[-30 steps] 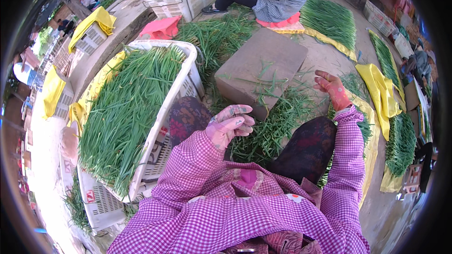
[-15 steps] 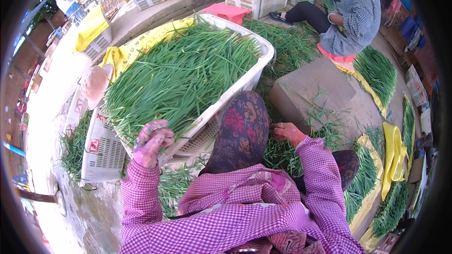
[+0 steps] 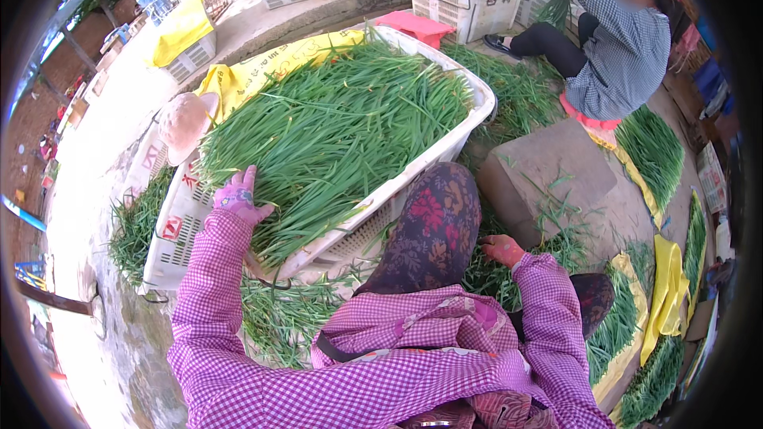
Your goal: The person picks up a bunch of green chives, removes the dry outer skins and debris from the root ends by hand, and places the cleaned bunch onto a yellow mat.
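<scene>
In the head view I see the left hand [image 3: 241, 197], fingers spread, at the near-left edge of the greens [image 3: 342, 123] in the crate [image 3: 457, 138]. The right hand [image 3: 502, 249] is curled near the block [image 3: 552, 171]; I cannot tell whether it grips anything.

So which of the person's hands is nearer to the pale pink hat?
Left. The left hand is at the edge of the green stalks, below the hat in the picture; the right hand is far to the right, beyond the raised knee.

Plastic crates [image 3: 435, 9], heaped greens [image 3: 334, 127] and concrete ground [image 3: 147, 342] show an outdoor produce yard.
</scene>
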Available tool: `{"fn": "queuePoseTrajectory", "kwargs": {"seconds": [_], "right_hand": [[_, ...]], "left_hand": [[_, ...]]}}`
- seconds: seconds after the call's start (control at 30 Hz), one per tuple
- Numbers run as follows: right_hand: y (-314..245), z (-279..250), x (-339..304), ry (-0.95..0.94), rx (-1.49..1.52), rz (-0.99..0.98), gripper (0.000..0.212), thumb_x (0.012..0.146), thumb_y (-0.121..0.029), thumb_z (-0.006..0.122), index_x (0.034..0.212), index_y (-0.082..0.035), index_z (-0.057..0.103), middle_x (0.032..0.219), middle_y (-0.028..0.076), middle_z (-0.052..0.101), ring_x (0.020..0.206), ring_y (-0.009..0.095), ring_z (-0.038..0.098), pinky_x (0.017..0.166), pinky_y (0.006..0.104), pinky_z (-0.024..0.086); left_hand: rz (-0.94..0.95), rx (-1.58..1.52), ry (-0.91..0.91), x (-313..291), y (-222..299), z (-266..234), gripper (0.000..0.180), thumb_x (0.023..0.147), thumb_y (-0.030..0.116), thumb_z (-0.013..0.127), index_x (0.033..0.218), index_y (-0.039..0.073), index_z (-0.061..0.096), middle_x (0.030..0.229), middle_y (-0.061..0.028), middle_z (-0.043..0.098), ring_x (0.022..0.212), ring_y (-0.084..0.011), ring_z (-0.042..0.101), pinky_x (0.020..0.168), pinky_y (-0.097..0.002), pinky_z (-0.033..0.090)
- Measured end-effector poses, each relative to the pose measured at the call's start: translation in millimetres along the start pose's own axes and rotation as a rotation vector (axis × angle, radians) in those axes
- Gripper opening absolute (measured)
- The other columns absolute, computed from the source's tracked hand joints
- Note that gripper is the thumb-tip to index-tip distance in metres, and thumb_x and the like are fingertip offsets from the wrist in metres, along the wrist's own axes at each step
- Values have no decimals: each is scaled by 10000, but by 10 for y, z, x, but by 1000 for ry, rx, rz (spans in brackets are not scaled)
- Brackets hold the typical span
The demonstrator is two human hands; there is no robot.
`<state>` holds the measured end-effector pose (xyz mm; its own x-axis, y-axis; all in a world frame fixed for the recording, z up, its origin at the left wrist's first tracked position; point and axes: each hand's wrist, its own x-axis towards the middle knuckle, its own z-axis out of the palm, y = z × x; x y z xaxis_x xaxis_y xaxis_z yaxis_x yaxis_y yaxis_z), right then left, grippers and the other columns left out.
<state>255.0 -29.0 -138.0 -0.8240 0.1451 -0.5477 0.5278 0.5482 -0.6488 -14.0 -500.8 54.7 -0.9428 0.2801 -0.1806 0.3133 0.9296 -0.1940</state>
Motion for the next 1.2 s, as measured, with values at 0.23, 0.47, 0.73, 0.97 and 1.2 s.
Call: {"fn": "queuePoseTrajectory", "kwargs": {"seconds": [0.23, 0.47, 0.73, 0.97, 1.2], "right_hand": [[5, 60, 69, -34, -94, 15, 424, 813, -235, 510, 1169, -10, 558, 901, 162, 658, 720, 221, 659, 722, 331, 494], [162, 110, 89, -22, -131, 2, 404, 814, -240, 515, 1156, -35, 576, 882, 164, 657, 770, 250, 647, 737, 353, 491], [100, 114, 72, -22, -211, -33, 400, 821, -233, 518, 1177, -57, 567, 924, 168, 651, 757, 244, 641, 748, 354, 488], [169, 139, 59, 2, -293, -61, 382, 830, -236, 519, 1167, -65, 576, 987, 176, 639, 816, 271, 636, 775, 368, 481], [77, 170, 63, -40, -364, -41, 387, 826, -271, 531, 1172, -106, 582, 1076, 171, 615, 1002, 326, 581, 864, 387, 447]], "left_hand": [[-59, 63, -94, -80, 19, -55, 912, 680, 537, 683, 1373, 80, 306, 1287, -154, 436, 1167, -290, 466, 949, -396, 402], [247, -50, -46, -706, 326, -444, 703, 760, 467, 631, 1310, 95, 398, 1235, -133, 474, 1126, -284, 489, 939, -394, 404], [312, 52, -387, -633, 209, -293, 840, 740, 454, 637, 1404, 115, 252, 1306, -175, 408, 1231, -311, 401, 1028, -375, 342], [354, 282, -443, -528, 484, -322, 952, 674, 357, 712, 1413, 56, 194, 1197, -185, 465, 1106, -307, 499, 929, -365, 428], [264, 454, -318, -477, 644, -74, 927, 673, 309, 720, 1410, 71, 210, 1146, -168, 497, 1032, -280, 549, 826, -379, 453]]}}
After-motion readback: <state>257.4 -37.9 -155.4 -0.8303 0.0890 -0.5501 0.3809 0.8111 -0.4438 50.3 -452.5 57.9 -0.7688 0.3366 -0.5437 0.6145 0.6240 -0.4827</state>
